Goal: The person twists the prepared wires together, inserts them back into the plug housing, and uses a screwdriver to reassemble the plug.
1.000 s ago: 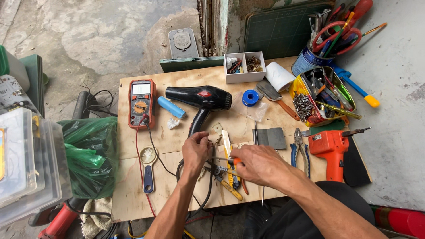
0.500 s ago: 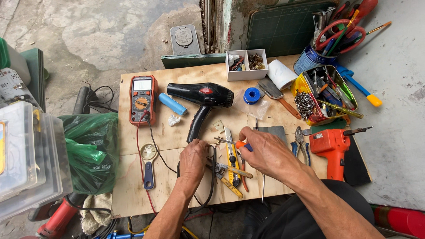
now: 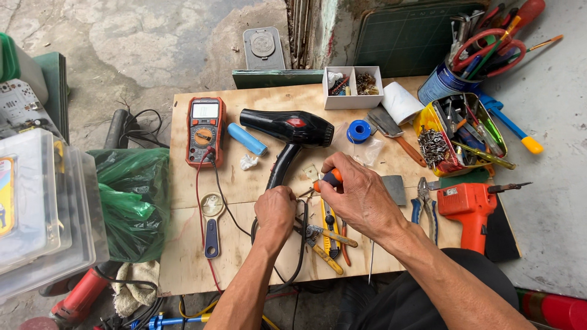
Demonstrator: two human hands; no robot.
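Your black hair dryer [image 3: 292, 131] lay near the middle of the plywood table [image 3: 183, 244], barrel's long axis running left to right, nozzle toward the solder spool [image 3: 359, 130], handle slanting down to you. Your left hand [image 3: 275, 211] closed around the handle's base; your right hand [image 3: 358, 192] gripped an orange-handled screwdriver [image 3: 331, 178]. A slipped tip could gouge the casing or nick the cord [image 3: 299, 244] beside the pliers [image 3: 425, 205].

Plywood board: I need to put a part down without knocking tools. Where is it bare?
Bare plywood lies left of the magnifier, below the multimeter; another strip lies between multimeter and parts box. Crowded around both hands and the right-side tool tray.
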